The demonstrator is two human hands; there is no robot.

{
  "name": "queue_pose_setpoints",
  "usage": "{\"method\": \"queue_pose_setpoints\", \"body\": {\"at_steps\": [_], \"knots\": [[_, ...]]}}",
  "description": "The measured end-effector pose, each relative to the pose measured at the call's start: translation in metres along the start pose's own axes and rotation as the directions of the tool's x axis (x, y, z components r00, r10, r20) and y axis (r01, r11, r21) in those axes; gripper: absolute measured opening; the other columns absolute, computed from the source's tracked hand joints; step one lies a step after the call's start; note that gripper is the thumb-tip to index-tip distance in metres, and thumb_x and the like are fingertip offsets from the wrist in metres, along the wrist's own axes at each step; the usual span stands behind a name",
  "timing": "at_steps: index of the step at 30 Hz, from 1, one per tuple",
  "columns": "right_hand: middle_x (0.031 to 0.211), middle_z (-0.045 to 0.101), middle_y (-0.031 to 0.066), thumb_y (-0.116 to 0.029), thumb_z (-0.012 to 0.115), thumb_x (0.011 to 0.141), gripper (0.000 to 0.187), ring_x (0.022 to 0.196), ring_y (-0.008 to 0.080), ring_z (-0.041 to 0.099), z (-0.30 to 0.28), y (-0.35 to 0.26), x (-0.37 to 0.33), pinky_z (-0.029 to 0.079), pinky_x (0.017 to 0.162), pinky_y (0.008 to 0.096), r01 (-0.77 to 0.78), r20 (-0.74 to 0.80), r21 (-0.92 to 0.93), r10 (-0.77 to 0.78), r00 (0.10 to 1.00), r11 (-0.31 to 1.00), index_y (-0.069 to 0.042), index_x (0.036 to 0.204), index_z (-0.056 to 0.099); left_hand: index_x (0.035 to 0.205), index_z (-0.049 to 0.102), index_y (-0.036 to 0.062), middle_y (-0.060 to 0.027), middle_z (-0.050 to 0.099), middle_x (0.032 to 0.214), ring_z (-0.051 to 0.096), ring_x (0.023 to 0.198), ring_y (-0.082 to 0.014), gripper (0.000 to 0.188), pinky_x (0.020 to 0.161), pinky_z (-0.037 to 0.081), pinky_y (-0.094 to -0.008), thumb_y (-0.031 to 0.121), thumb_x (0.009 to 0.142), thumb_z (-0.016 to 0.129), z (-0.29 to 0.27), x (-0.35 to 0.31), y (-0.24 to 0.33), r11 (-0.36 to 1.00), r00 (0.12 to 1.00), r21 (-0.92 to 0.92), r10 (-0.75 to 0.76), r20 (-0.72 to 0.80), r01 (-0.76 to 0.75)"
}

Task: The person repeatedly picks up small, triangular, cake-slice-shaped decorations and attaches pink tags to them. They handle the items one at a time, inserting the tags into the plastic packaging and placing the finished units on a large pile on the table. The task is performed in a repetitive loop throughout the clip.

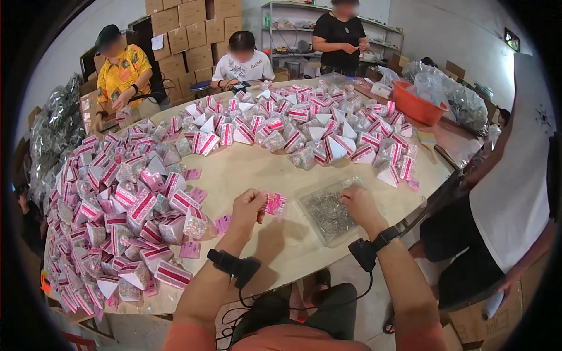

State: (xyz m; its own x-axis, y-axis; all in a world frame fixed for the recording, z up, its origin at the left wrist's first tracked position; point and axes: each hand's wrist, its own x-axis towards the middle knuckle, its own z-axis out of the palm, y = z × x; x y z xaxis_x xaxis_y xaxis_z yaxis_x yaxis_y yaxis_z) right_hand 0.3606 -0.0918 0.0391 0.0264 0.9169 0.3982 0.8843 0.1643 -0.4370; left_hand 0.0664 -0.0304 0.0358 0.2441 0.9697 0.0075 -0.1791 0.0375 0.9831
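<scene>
My left hand (248, 206) is closed on a few small pink printed cards (273, 204), which stick out to the right of its fingertips above the bare tabletop. At the right edge of a clear plastic tray (313, 217), my right hand (358, 205) has its fingers pinched together over a heap of small shiny metal pieces (331, 215), like pins or wire clips. What those fingers hold, if anything, is too small to make out. Left of my left hand lie several clear wedge-shaped packs (141, 208) with pink-and-white bands, some with pink tags (223, 223).
More packs (295, 140) cover the table's far side. An orange basin (418, 104) with plastic bags stands at the far right, near a brush (427, 142). Three people stand or sit across the table (234, 175); another person stands close on my right. Cables hang from my wrist straps.
</scene>
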Motion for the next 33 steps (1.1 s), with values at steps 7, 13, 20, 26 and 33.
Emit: {"method": "queue_pose_setpoints", "body": {"at_steps": [7, 13, 20, 26, 33], "knots": [[0.089, 0.061, 0.0201, -0.002, 0.055, 0.077, 0.011, 0.088, 0.0379, 0.058, 0.001, -0.001, -0.004, 0.046, 0.076, 0.0456, 0.031, -0.004, -0.038, -0.031, 1.0, 0.999, -0.002, 0.086, 0.06, 0.084, 0.058, 0.0048, 0.0002, 0.052, 0.061, 0.046, 0.045, -0.0082, 0.019, 0.04, 0.036, -0.021, 0.021, 0.093, 0.056, 0.007, -0.016, 0.005, 0.972, 0.986, -0.192, -0.112, 0.125, 0.134], [0.087, 0.061, 0.0218, 0.001, 0.052, 0.075, 0.015, 0.087, 0.038, 0.059, -0.007, -0.013, -0.006, 0.047, 0.076, 0.0454, 0.002, 0.01, -0.209, 0.0, 1.0, 0.978, -0.001, 0.089, 0.055, 0.086, 0.059, 0.0055, 0.0003, 0.053, 0.062, 0.046, 0.045, -0.0077, 0.018, 0.041, 0.037, -0.0206, 0.021, 0.093, 0.056, 0.011, -0.023, 0.001, 0.967, 0.976, -0.211, -0.102, 0.19, 0.142], [0.085, 0.062, 0.0203, 0.002, 0.054, 0.074, 0.022, 0.077, 0.0372, 0.06, -0.02, 0.001, -0.008, 0.048, 0.071, 0.0441, 0.181, 0.061, -0.255, -0.172, 0.983, 0.95, -0.002, 0.095, 0.058, 0.085, 0.058, 0.0063, 0.0002, 0.053, 0.063, 0.046, 0.045, -0.0081, 0.016, 0.041, 0.038, -0.0211, 0.02, 0.093, 0.056, 0.02, -0.031, 0.002, 0.959, 0.962, -0.216, -0.132, 0.238, 0.185], [0.076, 0.062, 0.0191, -0.003, 0.058, 0.074, 0.018, 0.071, 0.0317, 0.061, -0.028, 0.004, -0.007, 0.049, 0.065, 0.0384, -0.164, 0.011, 0.213, 0.166, 0.986, 0.963, 0.003, 0.092, 0.06, 0.091, 0.061, 0.0054, 0.0, 0.054, 0.064, 0.046, 0.046, -0.008, 0.017, 0.042, 0.038, -0.0216, 0.021, 0.093, 0.055, 0.026, -0.035, 0.002, 0.951, 0.956, -0.212, -0.174, 0.235, 0.225], [0.069, 0.06, 0.0106, -0.001, 0.059, 0.075, 0.007, 0.059, 0.0162, 0.058, -0.036, 0.007, -0.011, 0.046, 0.055, 0.0293, -0.308, 0.145, 0.45, 0.272, 0.951, 0.838, 0.002, 0.081, 0.056, 0.089, 0.058, 0.0054, -0.0011, 0.055, 0.065, 0.047, 0.046, -0.0087, 0.017, 0.043, 0.038, -0.0221, 0.022, 0.093, 0.055, 0.032, -0.037, -0.004, 0.93, 0.945, -0.266, -0.179, 0.275, 0.254]]}}
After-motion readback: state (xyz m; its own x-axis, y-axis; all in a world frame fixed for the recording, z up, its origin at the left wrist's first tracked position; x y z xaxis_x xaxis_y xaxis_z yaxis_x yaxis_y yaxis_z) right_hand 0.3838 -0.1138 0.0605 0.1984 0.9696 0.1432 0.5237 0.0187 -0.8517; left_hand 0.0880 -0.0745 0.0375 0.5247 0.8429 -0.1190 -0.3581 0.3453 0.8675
